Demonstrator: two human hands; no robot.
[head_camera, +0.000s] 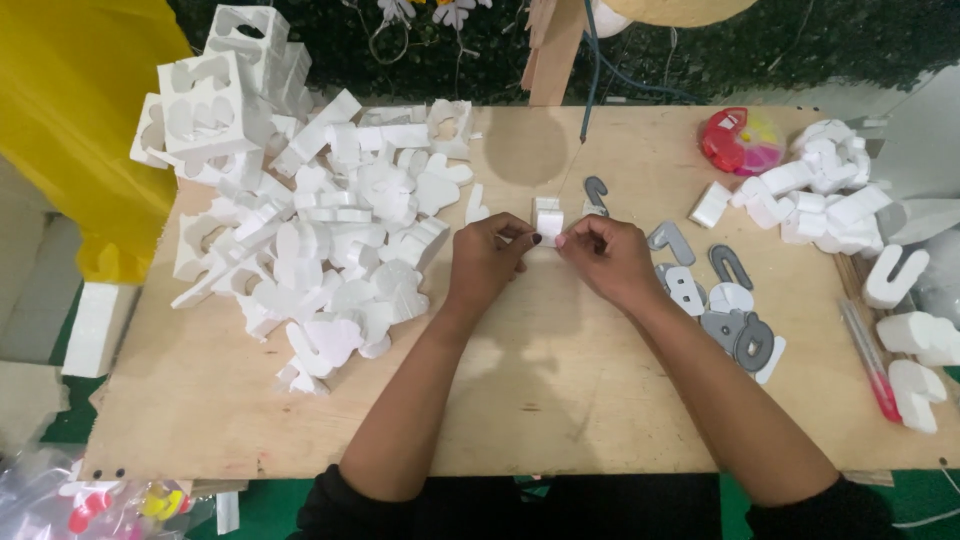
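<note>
Together, both hands (548, 255) pinching foam piece (548, 218)

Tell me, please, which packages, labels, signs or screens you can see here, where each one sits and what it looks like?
Round plastic container: far right of the wooden board, red lid part, clear body with pink and yellow contents, a small white label on the red part.
Clear plastic bag: bottom left, below the board's edge, crumpled, holding red, yellow and white pieces.
No signs or screens in view.

the small white foam piece (548, 221) is partly hidden by fingertips of the left hand (487, 262) and right hand (605, 258); at 3 o'clock, white foam shapes (925, 350) are cut off
</note>
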